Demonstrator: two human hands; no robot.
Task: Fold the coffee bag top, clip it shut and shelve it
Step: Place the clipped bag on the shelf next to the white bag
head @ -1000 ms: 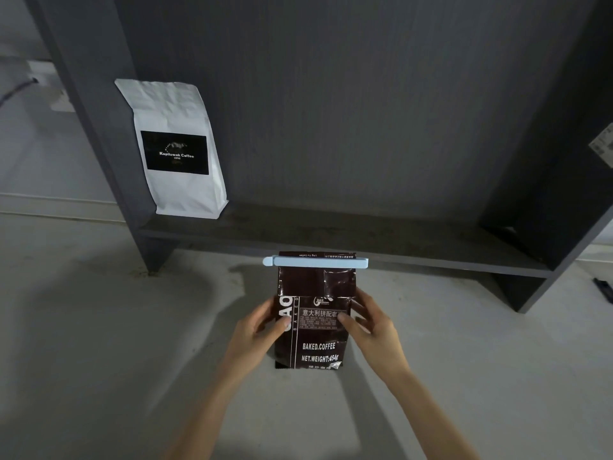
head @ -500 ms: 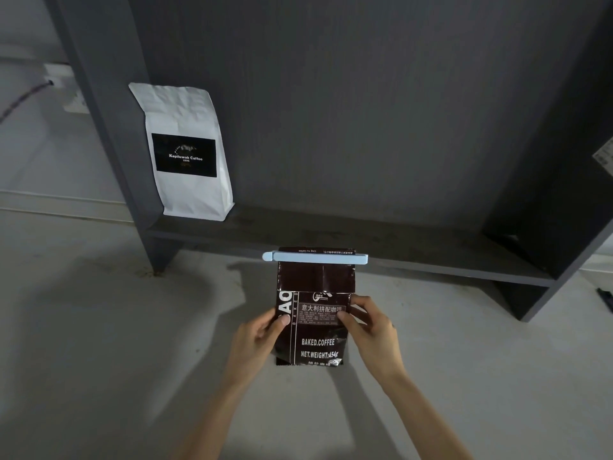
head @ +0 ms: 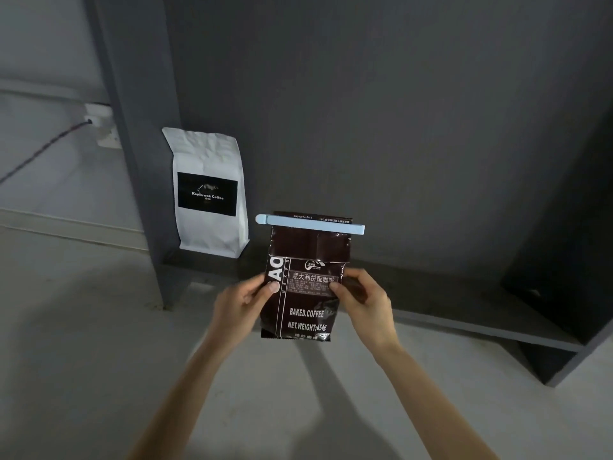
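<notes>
A dark brown coffee bag (head: 303, 307) with white print is held upright in the air in front of the low shelf board (head: 431, 293). Its folded top is pinched under a long pale blue clip (head: 310, 224) lying across it. My left hand (head: 240, 302) grips the bag's left edge, thumb on the front. My right hand (head: 365, 302) grips the right edge the same way. The bag's bottom hangs free above the floor.
A white coffee bag (head: 209, 194) with a black label stands at the shelf's left end against the dark side panel (head: 139, 127). The shelf unit's right wall (head: 564, 260) closes the bay. A wall socket (head: 99, 122) with a cable sits left of the unit. Grey floor lies below.
Both hands have carried the clipped bag up and closer to the shelf. The view has shifted left, so the white bag now appears nearer the middle.
</notes>
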